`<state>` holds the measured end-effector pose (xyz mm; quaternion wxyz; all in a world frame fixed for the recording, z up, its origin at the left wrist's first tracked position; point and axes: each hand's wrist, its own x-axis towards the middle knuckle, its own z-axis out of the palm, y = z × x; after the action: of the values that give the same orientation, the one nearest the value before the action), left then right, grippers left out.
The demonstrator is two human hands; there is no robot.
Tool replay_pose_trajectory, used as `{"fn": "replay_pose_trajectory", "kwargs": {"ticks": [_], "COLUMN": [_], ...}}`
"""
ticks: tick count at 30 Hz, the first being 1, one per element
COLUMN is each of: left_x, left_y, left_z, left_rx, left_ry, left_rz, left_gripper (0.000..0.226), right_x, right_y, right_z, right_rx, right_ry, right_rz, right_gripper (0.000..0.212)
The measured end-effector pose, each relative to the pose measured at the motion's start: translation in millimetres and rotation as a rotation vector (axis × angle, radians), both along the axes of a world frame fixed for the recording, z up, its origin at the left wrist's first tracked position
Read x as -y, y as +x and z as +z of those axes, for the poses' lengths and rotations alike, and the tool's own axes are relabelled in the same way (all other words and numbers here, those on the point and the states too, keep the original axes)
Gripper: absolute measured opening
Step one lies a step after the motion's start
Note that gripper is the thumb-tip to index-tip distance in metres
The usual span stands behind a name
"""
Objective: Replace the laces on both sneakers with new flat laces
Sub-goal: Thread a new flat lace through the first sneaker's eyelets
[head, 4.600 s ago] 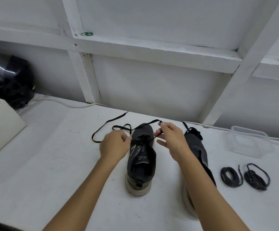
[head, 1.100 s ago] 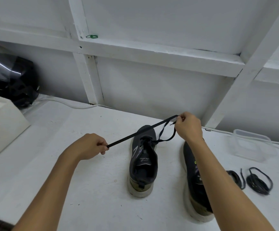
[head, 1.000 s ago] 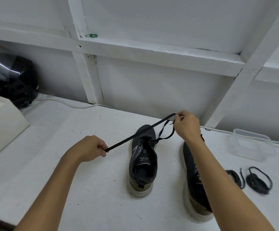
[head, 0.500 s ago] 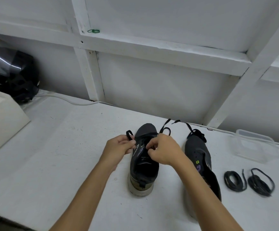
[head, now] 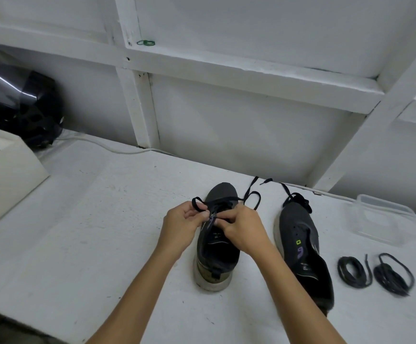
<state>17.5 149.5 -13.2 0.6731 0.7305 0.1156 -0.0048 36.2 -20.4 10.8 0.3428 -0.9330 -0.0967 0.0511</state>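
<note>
Head view:
Left hand (head: 182, 225): fingers curled, pinching a loop of the flat lace (head: 223, 201); over the left sneaker (head: 217, 247)
Right hand (head: 243, 228): fingers curled, pinching the same lace; touching the left hand
Left sneaker: in the middle of the white table (head: 77, 232); toe points far
Right sneaker (head: 301, 247): just right of it; black lace bunched at its far end
Old laces (head: 375, 271): two coils, near right
Clear box (head: 385, 222): far right
</note>
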Motion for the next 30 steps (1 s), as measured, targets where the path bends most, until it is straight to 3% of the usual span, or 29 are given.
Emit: {"fn": "replay_pose_trajectory", "kwargs": {"ticks": [3, 10, 16, 18, 26, 30], "left_x": [1, 4, 9, 9, 21, 19], "left_y": [-1, -4, -18, -20, -19, -22], "left_z": [0, 6, 4, 3, -2, -3], "left_rx": [-0.002, 0.014, 0.008, 0.036, 0.154, 0.138], "left_ry": [-0.018, 0.280, 0.198, 0.217, 0.453, 0.325], "left_rz": [-0.003, -0.039, -0.140, -0.162, -0.025, 0.003], "left_gripper": [0.013, 0.010, 0.014, 0.026, 0.015, 0.017], "right_x": [-1, 1, 2, 1, -2, -5], "right_y": [0, 0, -2, -3, -10, -13], "right_z": [-1, -4, -6, -7, -13, -17], "right_rx": [-0.013, -0.064, -0.094, -0.060, 0.157, 0.203], "right_ry": [0.017, 0.061, 0.057, 0.034, -0.053, -0.067], "right_rz": [-0.004, -0.005, 0.033, 0.041, 0.044, 0.024], "right_gripper": [0.012, 0.013, 0.012, 0.011, 0.009, 0.010]}}
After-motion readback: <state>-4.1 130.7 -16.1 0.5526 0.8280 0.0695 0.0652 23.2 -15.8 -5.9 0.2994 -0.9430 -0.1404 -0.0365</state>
